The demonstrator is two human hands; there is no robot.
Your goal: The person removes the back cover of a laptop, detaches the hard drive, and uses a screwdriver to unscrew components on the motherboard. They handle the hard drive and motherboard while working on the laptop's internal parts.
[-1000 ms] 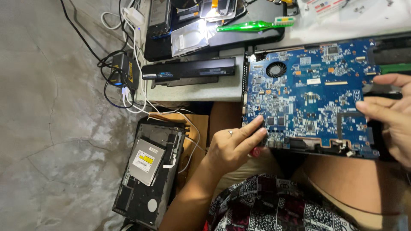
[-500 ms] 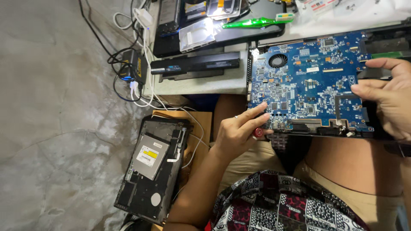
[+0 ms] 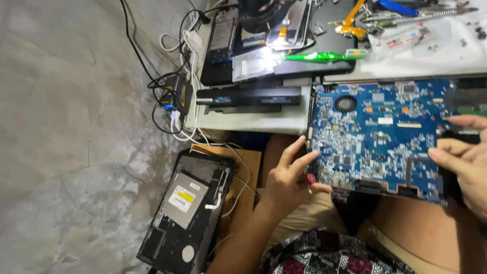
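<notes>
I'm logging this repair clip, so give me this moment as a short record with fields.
Left hand: grips the near left corner of the blue circuit board
Right hand: holds the board's right edge
Board: held above the lap, against the table edge
On table: long black battery, green tool
On floor: opened laptop base, power strip

One blue circuit board [image 3: 375, 137], one laptop chassis [image 3: 185, 213], one battery [image 3: 248, 96], two hands.
</notes>
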